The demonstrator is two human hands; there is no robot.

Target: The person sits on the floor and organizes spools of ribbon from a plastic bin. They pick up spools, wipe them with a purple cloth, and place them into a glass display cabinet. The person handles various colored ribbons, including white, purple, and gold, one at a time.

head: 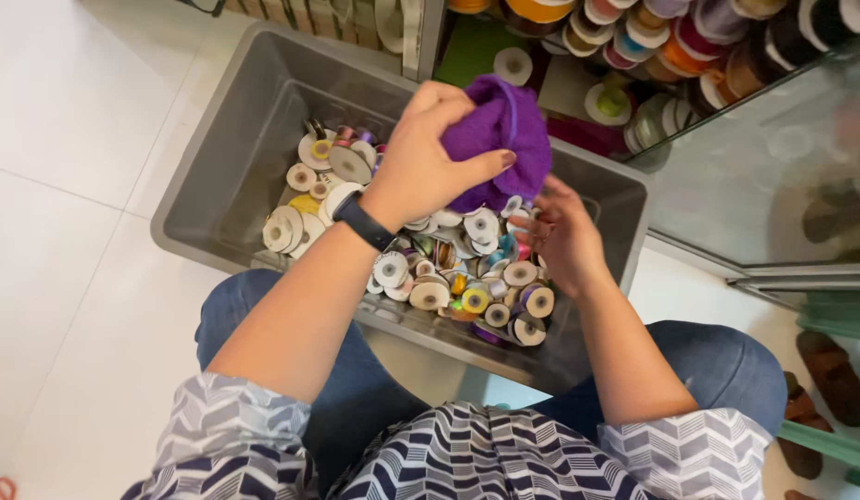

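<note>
patterned top (pixel 467 458): nearest the camera, grey and navy chevrons; blue jeans at the knees, person crouched over the bin.
left hand (pixel 420 157): fingers closed around a purple cloth (pixel 504 134), held bunched above the bin; black wristband (pixel 363 220) on that wrist.
right hand (pixel 564 236): under the cloth, fingers curled down among the spools; cannot tell if it grips one.
grey bin (pixel 217 176): on the white floor, holds a heap of ribbon spools (pixel 467 278), mostly loose and flat.
shelf spools (pixel 689 42): stacked behind a glass door.
risk: cloth hangs over the right hand and hides the fingers, so a spool could be missed or knocked.
risk 2: loose heap may slide when stirred.
</note>
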